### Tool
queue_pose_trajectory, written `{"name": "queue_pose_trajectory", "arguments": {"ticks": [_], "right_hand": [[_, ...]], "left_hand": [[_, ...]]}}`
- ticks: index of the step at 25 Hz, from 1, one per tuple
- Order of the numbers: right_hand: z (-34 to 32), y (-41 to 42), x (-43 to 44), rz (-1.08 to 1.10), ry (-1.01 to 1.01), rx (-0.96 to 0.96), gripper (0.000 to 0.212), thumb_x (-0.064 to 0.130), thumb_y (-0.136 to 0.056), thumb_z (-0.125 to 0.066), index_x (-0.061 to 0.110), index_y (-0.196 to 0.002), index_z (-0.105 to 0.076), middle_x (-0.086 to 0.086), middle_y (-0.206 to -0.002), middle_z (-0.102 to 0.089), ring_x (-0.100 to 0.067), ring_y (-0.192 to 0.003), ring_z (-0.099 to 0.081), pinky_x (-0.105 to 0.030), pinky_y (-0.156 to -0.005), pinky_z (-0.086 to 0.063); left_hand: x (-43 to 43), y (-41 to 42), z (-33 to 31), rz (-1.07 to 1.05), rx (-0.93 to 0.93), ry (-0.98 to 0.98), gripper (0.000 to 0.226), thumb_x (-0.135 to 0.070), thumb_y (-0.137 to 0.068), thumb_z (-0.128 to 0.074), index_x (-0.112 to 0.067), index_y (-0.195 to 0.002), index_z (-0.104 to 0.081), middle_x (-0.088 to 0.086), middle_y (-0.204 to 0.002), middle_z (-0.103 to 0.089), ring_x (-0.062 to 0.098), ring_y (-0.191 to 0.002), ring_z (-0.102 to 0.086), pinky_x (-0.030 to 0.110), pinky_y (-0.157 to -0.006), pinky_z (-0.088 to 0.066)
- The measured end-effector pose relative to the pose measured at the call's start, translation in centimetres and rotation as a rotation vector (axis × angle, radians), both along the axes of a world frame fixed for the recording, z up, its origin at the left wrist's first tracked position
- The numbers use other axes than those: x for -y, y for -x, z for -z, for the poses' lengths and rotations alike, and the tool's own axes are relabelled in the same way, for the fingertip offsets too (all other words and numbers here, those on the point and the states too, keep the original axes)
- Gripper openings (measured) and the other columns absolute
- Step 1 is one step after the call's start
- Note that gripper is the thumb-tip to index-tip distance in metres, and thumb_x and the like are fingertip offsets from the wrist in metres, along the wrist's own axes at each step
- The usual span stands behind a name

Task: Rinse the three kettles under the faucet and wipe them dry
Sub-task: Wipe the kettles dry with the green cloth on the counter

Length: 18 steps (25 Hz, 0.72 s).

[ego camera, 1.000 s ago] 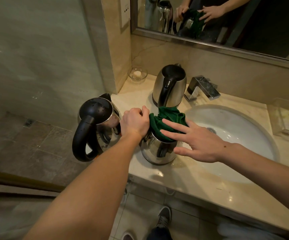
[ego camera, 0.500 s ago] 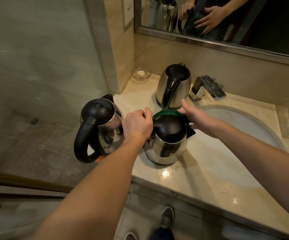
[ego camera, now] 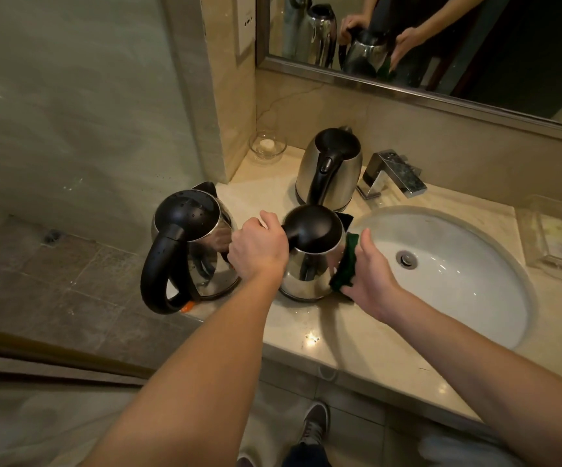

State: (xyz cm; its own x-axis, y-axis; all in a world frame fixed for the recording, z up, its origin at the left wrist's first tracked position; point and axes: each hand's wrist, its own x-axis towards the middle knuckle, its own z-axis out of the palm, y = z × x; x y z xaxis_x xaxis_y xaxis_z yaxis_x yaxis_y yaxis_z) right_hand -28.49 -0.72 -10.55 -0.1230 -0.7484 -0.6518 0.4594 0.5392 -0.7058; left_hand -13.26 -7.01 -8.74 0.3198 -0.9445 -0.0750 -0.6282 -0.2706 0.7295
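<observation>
Beige marble vanity counter [ego camera: 357, 335] w/ oval white sink basin [ego camera: 458, 274] set in it, drain dry-looking, no water running from the square chrome faucet [ego camera: 392, 175] at the back. Three kettles stand on the counter left of the basin. Biggest in view: steel kettle w/ large looped black handle [ego camera: 185, 244] at the counter's left edge, droplets on its black lid, so prob. rinsed but not dried yet. Behind, near the faucet: tall steel kettle w/ slim black handle [ego camera: 328, 170], upright, untouched; can't tell wet or dry. Between them, just beside the basin rim: round steel kettle w/ black domed lid [ego camera: 313, 254], the one being worked on.

Left hand [ego camera: 259, 247] is closed round that kettle's handle side, steadying it. Right hand [ego camera: 370, 281] has fingers together, palm pressing a dark green cloth [ego camera: 345, 264] flat vs. the kettle's right flank.

Judgement: rinse phase looks over; wiping underway on the middle kettle, side wall in progress. Left to do: finish this one, then at least the looped-handle kettle; back one uncertain.

Small glass dish w/ a white candle [ego camera: 268, 146] sits in the corner.
</observation>
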Motion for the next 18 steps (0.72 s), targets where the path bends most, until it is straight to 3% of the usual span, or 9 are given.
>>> {"name": "queue_pose_trajectory", "arguments": {"ticks": [3,6,11,14,18], "right_hand": [[-0.5,-2.4,0.4,0.054,0.028,-0.007,0.072,0.070,-0.093,-0.030,0.030,-0.153,-0.025,0.001,-0.157,-0.032,-0.025,-0.147,-0.021,-0.050,-0.118,-0.013],[0.0,-3.7,0.7,0.092,0.052,0.006,0.080,0.075,-0.087,-0.039,0.036,-0.154,-0.021,-0.001,-0.160,-0.026,-0.027,-0.149,-0.014,-0.054,-0.118,-0.013],[0.2,-5.5,2.2,0.058,0.104,0.009,0.091,0.081,-0.072,-0.048,0.041,-0.152,-0.024,0.004,-0.153,-0.039,-0.022,-0.144,-0.028,-0.050,-0.117,-0.023],[-0.5,-6.4,3.9,0.025,0.142,-0.022,0.083,0.080,-0.074,-0.047,0.041,-0.147,-0.036,0.005,-0.142,-0.051,-0.019,-0.133,-0.045,-0.049,-0.110,-0.038],[-1.4,-6.7,6.0,-0.005,0.133,-0.079,0.073,0.078,-0.080,-0.044,0.038,-0.141,-0.046,0.003,-0.136,-0.058,-0.020,-0.128,-0.051,-0.050,-0.108,-0.042]], "left_hand": [[-0.2,0.6,-0.1,-0.016,0.029,-0.023,0.057,-0.044,-0.102,-0.028,-0.005,-0.098,-0.069,0.012,-0.088,-0.067,0.025,-0.079,-0.056,0.036,-0.070,-0.038],[-0.4,0.9,0.1,-0.057,0.015,-0.035,0.059,-0.046,-0.102,-0.026,-0.006,-0.102,-0.069,0.014,-0.093,-0.070,0.031,-0.087,-0.064,0.039,-0.077,-0.049],[-1.1,0.9,-0.5,-0.111,-0.014,-0.087,0.057,-0.046,-0.102,-0.025,-0.006,-0.111,-0.065,0.015,-0.098,-0.069,0.031,-0.090,-0.062,0.037,-0.073,-0.039],[-1.0,1.0,-1.0,-0.135,-0.057,-0.127,0.052,-0.046,-0.102,-0.027,-0.007,-0.117,-0.059,0.016,-0.104,-0.068,0.034,-0.097,-0.062,0.038,-0.075,-0.037],[0.4,1.2,-1.3,-0.149,-0.170,-0.150,0.052,-0.048,-0.102,-0.028,-0.010,-0.123,-0.056,0.015,-0.113,-0.066,0.033,-0.106,-0.060,0.039,-0.082,-0.040]]}}
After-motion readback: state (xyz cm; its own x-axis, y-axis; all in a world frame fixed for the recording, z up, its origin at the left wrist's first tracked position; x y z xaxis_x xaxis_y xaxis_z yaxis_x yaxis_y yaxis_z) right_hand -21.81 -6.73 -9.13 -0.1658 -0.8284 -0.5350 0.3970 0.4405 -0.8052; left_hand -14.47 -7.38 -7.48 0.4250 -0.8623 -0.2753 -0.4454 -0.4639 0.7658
